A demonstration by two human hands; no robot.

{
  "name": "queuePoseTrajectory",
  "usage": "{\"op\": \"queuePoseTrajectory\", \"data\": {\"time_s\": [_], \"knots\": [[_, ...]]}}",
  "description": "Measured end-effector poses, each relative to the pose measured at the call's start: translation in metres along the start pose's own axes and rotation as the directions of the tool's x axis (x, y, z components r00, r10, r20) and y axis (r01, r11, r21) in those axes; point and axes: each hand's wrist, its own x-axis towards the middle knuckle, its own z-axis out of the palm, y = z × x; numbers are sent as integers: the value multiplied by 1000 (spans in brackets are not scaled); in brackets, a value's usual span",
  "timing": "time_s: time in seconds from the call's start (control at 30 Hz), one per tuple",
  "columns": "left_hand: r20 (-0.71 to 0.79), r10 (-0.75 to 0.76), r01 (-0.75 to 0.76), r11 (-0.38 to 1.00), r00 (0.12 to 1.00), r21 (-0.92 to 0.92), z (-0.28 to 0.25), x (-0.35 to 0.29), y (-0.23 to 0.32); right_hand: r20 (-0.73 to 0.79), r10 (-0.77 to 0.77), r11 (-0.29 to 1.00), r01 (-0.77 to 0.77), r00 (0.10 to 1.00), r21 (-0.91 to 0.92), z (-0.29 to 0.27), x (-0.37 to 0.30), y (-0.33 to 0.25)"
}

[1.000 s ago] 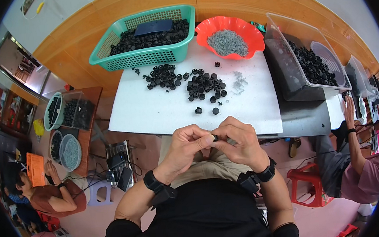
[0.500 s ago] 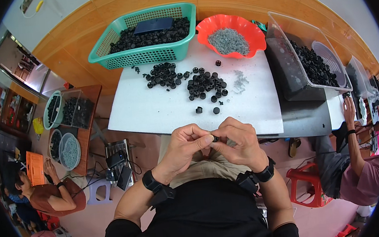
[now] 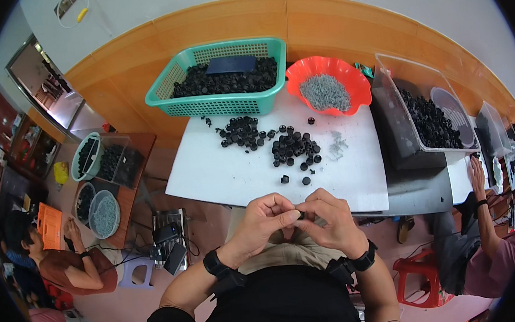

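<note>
Just past the front edge of the white work surface (image 3: pixel 235 181), both my hands meet over my lap. Between their fingertips is a small round black part (image 3: pixel 300 214), mostly hidden by the fingers. My left hand (image 3: pixel 263 221) pinches it with thumb and forefinger. My right hand (image 3: pixel 327 221) grips it from the other side, fingers curled. Beyond my hands, several loose black round parts (image 3: pixel 294 149) lie in a heap, with a second heap of black parts (image 3: pixel 242 132) to its left. A small scatter of clear greyish bits (image 3: pixel 337 146) lies on the right.
At the back stand a green basket (image 3: pixel 217 108) of black parts and a red scalloped bowl (image 3: pixel 358 89) of greyish bits. A clear bin (image 3: pixel 432 147) is at the right. One person (image 3: pixel 75 266) sits left by a side table; another person's hand (image 3: pixel 477 175) is at right.
My view has tilted up, so the table and containers appear lower. Both hands still hold the small black part together, with only slight finger movement.
</note>
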Motion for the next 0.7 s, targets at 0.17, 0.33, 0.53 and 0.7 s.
{"op": "queuePoseTrajectory", "data": {"time_s": [0.17, 0.33, 0.53, 0.7], "knots": [[25, 10, -11, 999, 1000, 37, -5, -2, -3, 12, -34, 998, 35, 999, -57, 3, 1, -2], [36, -49, 49, 999, 998, 6, -6, -4, -1, 6, -63, 994, 63, 998, -88, 2, -4, 1], [-5, 23, -23, 1000, 1000, 22, -5, 0, 12, -27, 1, 998, -2, 1000, -56, 1, 1, -11], [-112, 456, -369, 821, 883, 435, -24, 36, 60, -130, -54, 997, 46, 990, -63, -3, -11, 0]]}}
